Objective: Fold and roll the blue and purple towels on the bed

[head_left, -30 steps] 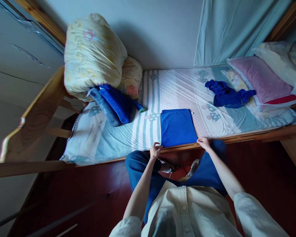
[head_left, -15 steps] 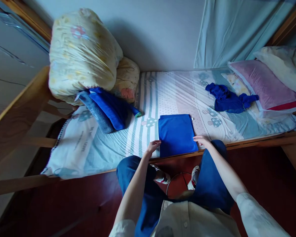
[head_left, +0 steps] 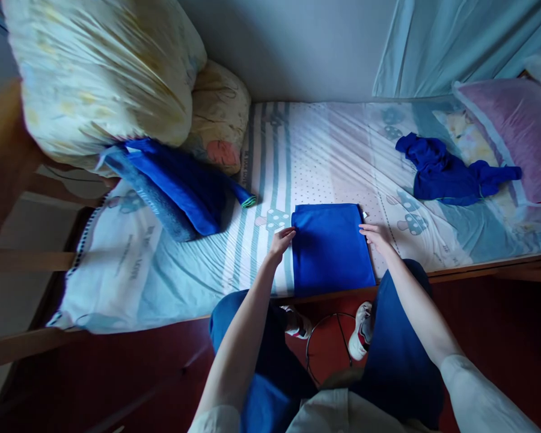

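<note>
A blue garment [head_left: 331, 252], folded into a flat, nearly square shape, lies at the bed's front edge between my hands. A small white tag sticks out by its far right corner. My left hand [head_left: 281, 240] has its fingers closed at the left edge of the garment, toward the far end. Opposite it, my right hand [head_left: 375, 236] grips the right edge just below the tag. The fingertips partly hide how much fabric is pinched.
A crumpled blue garment [head_left: 451, 171] lies on the bed to the right, beside a pink pillow [head_left: 514, 126]. Folded blue clothes [head_left: 184, 186] lie at the left against a bulky yellow quilt [head_left: 108, 66]. The bed's wooden front rail [head_left: 487, 269] runs before my knees.
Both hands have slid away from me along the garment's side edges, toward its far corners. The garment stays flat on the bed. The view has shifted closer to the bed.
</note>
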The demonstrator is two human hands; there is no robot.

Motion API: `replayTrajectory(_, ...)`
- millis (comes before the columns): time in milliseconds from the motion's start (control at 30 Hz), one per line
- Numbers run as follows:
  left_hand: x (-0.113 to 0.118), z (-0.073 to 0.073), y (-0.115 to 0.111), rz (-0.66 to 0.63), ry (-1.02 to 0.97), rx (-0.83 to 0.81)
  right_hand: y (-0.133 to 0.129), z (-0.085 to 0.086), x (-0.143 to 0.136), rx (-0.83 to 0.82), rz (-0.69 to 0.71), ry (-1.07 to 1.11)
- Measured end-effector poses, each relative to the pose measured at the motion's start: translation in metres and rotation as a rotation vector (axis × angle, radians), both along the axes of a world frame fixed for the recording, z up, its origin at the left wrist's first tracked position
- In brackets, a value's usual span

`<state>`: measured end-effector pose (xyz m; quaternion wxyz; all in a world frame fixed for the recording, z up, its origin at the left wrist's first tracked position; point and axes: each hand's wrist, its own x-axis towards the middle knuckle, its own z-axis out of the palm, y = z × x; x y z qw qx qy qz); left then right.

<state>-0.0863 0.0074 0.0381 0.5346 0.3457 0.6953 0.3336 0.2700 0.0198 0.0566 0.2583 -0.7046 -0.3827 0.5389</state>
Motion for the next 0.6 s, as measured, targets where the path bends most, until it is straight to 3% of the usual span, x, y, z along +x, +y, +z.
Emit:
replayTrajectory(333,0.006,-0.007,0.039,0.025,0.019,0.087,0.046,-0.016,-0.019,0.107,-0.043,-0.066)
replayTrajectory(600,0.008,-0.006,0.057,-0.001,0.315,0.152,0.063,-0.033,-0.016,0.191,-0.035,-0.113)
